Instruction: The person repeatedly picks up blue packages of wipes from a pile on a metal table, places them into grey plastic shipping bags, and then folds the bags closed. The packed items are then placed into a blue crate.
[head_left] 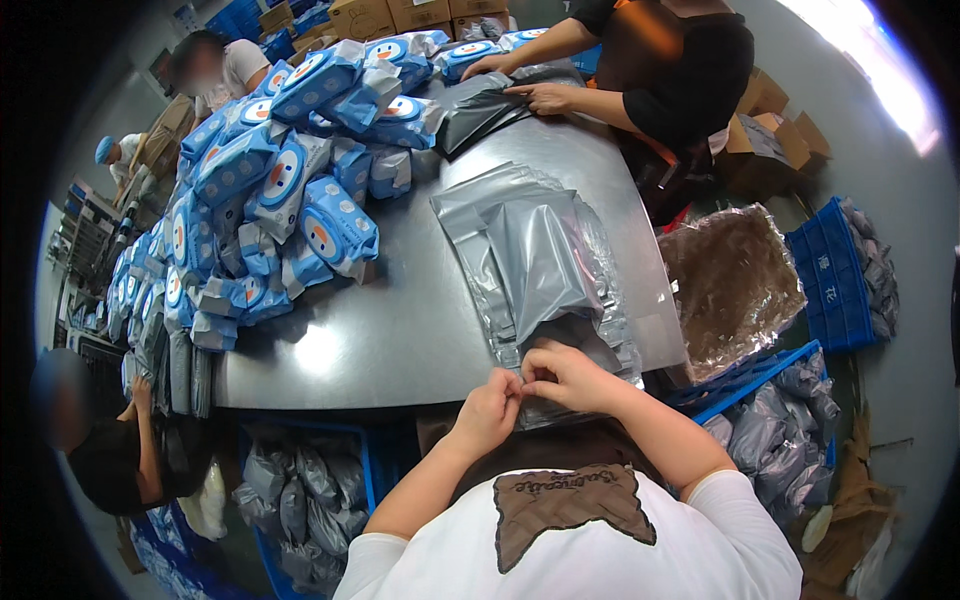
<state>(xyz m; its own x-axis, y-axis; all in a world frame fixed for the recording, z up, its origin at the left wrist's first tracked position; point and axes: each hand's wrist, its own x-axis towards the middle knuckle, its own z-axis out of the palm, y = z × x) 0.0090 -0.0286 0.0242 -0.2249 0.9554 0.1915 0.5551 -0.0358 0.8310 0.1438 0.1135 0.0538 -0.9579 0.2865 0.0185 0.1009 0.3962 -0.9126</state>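
Note:
On the metal table in front of me lies a stack of grey plastic mailing bags (462, 230). The top mailing bag (545, 270) is creased and shiny, and its near end comes to my fingers. My left hand (488, 410) is closed in a pinch at that near edge. Right beside it, my right hand (568, 380) also pinches the bag's edge, the fingertips of both hands almost touching. The exact spot between the fingertips is partly hidden. To the left, a big heap of blue and white soft packs (285, 175) covers the table.
Across the metal table (330, 365), a person in black (680, 70) handles a dark bag (480, 115). Another person (110, 440) works at the left. Blue crates (368, 470) of filled grey bags stand below the table on both sides. A plastic-lined box (735, 280) stands at the right.

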